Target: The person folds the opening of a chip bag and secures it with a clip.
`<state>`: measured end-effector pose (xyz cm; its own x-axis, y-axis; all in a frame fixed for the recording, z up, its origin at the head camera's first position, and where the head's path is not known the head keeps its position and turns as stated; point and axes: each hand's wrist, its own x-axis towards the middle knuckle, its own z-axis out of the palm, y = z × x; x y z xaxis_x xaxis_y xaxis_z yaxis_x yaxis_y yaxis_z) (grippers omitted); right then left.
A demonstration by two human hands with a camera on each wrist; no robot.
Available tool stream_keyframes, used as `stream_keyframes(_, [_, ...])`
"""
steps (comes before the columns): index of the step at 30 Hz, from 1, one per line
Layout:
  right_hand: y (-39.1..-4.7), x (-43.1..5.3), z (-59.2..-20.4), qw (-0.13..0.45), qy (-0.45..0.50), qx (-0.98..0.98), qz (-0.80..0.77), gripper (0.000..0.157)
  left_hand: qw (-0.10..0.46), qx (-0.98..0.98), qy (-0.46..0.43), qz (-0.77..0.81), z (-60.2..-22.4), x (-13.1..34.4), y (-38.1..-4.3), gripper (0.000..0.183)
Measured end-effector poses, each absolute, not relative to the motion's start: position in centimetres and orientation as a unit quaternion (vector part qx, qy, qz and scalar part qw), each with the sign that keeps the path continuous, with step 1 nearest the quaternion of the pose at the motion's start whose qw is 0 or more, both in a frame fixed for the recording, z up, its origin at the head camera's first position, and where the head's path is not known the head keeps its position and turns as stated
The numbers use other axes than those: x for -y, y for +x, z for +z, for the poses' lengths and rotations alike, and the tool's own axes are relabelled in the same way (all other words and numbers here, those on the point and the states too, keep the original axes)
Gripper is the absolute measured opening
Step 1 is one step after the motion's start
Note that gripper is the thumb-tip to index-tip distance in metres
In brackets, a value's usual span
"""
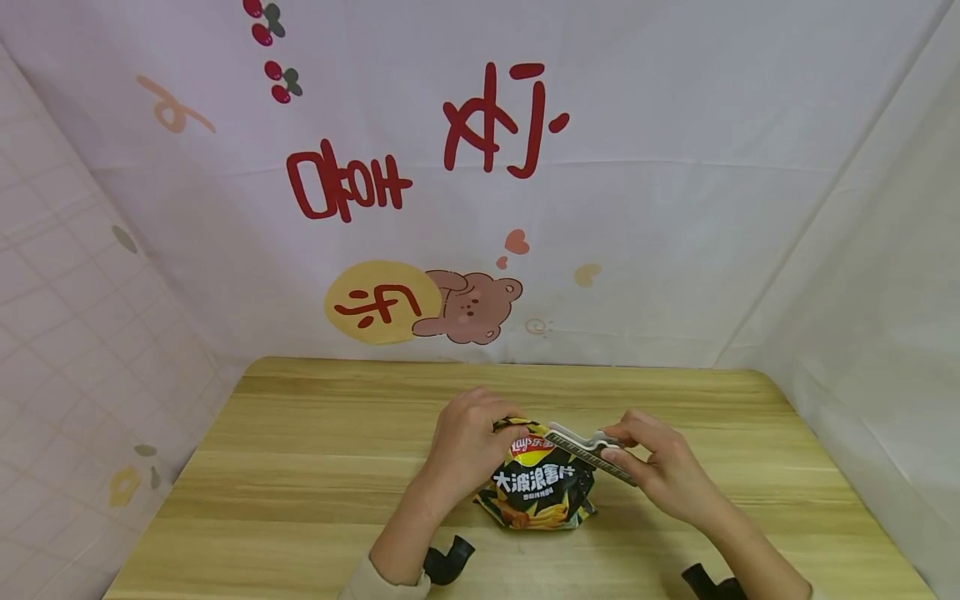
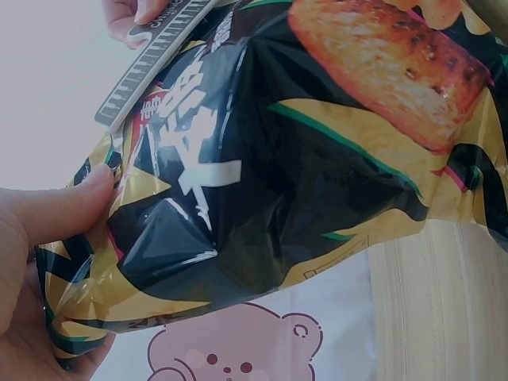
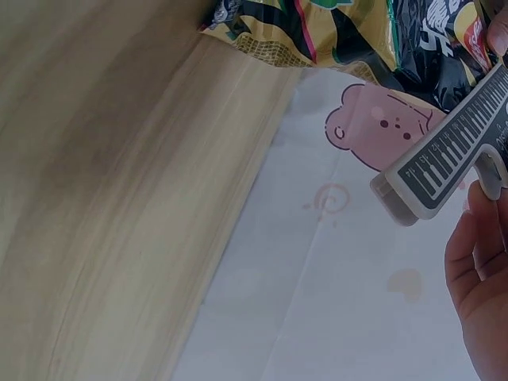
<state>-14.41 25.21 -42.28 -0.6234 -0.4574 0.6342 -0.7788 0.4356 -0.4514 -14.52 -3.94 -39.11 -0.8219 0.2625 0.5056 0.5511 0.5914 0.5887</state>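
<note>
A black and yellow bag of potato chips [image 1: 534,483] stands on the table, its front facing me in the head view. My left hand [image 1: 474,437] pinches its upper left corner; in the left wrist view the thumb [image 2: 67,208] lies over the foil, the other fingers behind. My right hand [image 1: 660,467] grips a bag clip [image 1: 588,452] by its handle. The clip is pale, with a piano-key print along a dark face [image 3: 448,155]. It slants across the bag's top right edge; whether its two bars are closed over the foil, I cannot tell.
The wooden table [image 1: 315,467] runs back to a white printed cloth [image 1: 645,250] with a bear and red lettering. Pale cloth also hangs on both sides. Black curved pieces [image 1: 450,561] show beside both wrists.
</note>
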Motion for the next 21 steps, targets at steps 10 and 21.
stream_keyframes(10, [-14.5, -24.2, -41.6, 0.193, 0.37, 0.826, 0.378, 0.042, 0.167, 0.866, -0.232, -0.41, -39.2, 4.1, -14.5, 0.013])
stream_keyframes(21, [-14.9, -23.4, -41.2, 0.196, 0.382, 0.82, 0.379, 0.043, 0.157, 0.867, -0.231, -0.412, -39.1, 4.2, -14.6, 0.014])
